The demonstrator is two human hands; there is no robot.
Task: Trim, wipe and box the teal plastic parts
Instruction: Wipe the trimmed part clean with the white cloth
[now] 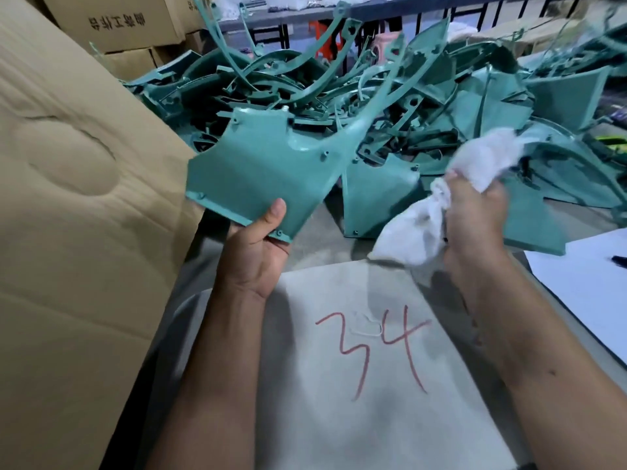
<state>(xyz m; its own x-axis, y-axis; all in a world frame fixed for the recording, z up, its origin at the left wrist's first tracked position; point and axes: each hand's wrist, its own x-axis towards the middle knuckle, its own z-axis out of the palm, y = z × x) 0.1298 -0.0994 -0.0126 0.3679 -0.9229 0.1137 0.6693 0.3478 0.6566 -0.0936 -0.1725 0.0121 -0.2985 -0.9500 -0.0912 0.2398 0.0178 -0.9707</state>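
Observation:
My left hand (258, 245) grips the near edge of a flat teal plastic part (258, 167), thumb on its upper face, and holds it up above the table. A long curved arm of that part sweeps up to the right. To its right, my right hand (475, 215) clutches a crumpled white cloth (417, 232), apart from the held part. Behind both hands lies a big heap of teal plastic parts (424, 106) across the table.
A large open cardboard box flap (68, 215) stands at my left. A grey sheet (373, 368) marked 34 in red lies under my forearms. A white sheet (590, 279) is at the right edge. More cartons (132, 22) are stacked at the back left.

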